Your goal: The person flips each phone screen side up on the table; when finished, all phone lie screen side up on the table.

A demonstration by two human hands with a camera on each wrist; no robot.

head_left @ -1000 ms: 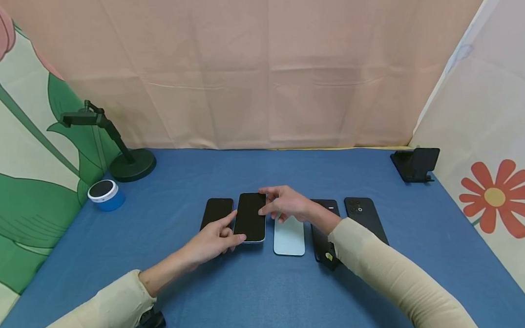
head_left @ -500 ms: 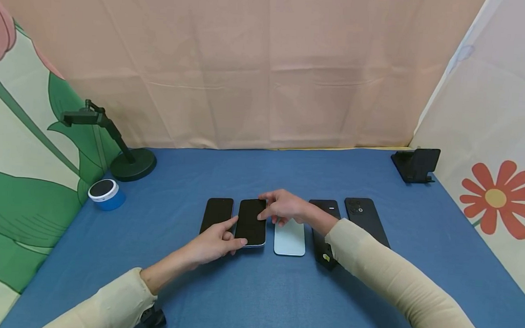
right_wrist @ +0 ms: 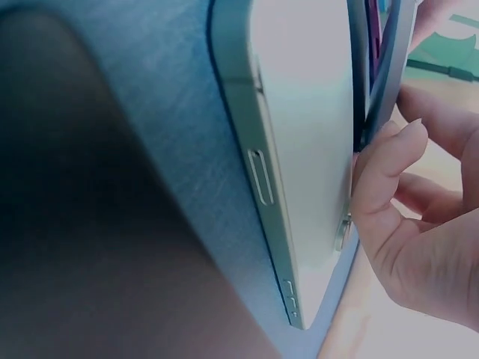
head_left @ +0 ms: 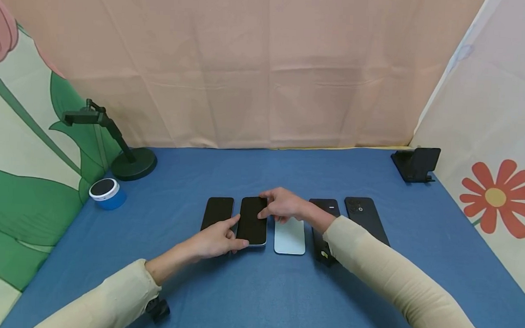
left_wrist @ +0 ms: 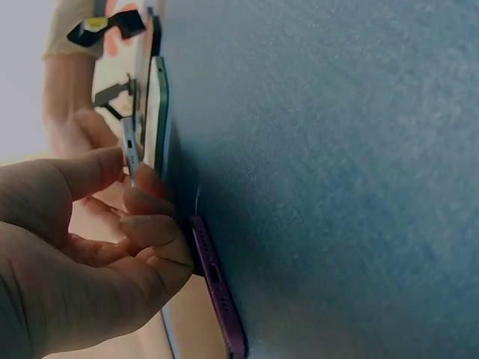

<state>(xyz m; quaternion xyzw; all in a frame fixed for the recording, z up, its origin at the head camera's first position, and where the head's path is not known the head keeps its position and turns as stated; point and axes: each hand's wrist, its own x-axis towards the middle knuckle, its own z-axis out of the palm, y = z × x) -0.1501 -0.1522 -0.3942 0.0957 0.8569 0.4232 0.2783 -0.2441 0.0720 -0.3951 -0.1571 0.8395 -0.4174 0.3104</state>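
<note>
A smartphone (head_left: 252, 221) with a dark screen facing up and a pale edge is held just off the blue cloth. My left hand (head_left: 217, 239) pinches its near left corner; the left wrist view shows the thumb and curled fingers at the bottom end of that phone (left_wrist: 130, 146). At the upper right edge, my right hand (head_left: 284, 204) grips it with thumb and fingers. Left of it lies a second dark-screened phone (head_left: 216, 212), whose purple edge (left_wrist: 217, 288) shows in the left wrist view. A pale mint phone (head_left: 290, 238) lies face down below my right hand.
Two black phones (head_left: 322, 241) (head_left: 366, 220) lie to the right, one partly behind my right sleeve. A black phone stand (head_left: 422, 163) is at the back right. At the back left stand a dark green jointed stand (head_left: 132, 163) and a blue-and-white round container (head_left: 108, 196).
The held phone has shifted slightly to the right and a little nearer the person, both hands moving along with it. The other phones stay where they were.
</note>
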